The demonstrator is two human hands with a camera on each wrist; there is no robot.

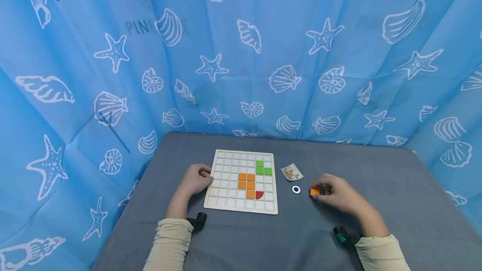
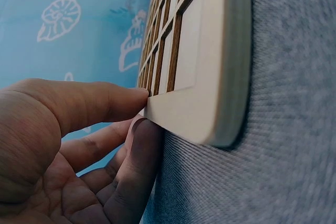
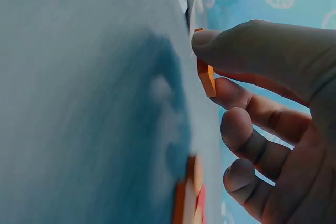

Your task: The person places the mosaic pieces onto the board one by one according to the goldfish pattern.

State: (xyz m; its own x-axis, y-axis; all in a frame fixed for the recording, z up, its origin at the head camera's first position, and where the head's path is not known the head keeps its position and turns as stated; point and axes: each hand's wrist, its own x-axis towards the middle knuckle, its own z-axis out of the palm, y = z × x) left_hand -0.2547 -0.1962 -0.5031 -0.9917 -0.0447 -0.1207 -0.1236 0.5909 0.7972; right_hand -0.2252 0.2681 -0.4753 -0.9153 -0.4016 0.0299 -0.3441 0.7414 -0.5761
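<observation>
Blue curtains printed with white shells and starfish hang behind a gray counter as a person handles a puzzle board and its pieces. Left of center, the left hand pinches the left rim of the board, thumb on top, apparently to keep it from sliding. At right, the right hand pinches an orange tile between thumb and fingertips, a hold that probably suits so thin a piece; whether it touches the counter is unclear. Nearly edge-on in the right wrist view, the tile runs top to bottom, its lower end slanting right; no long axis stands out. The board lies flat and roughly square, its far side about in line with the counter's back edge. Five orange squares, three green squares and a red quarter-round sit on its right half. Between board and right hand lie a patterned card and a white disc, presumably within easy view.
</observation>
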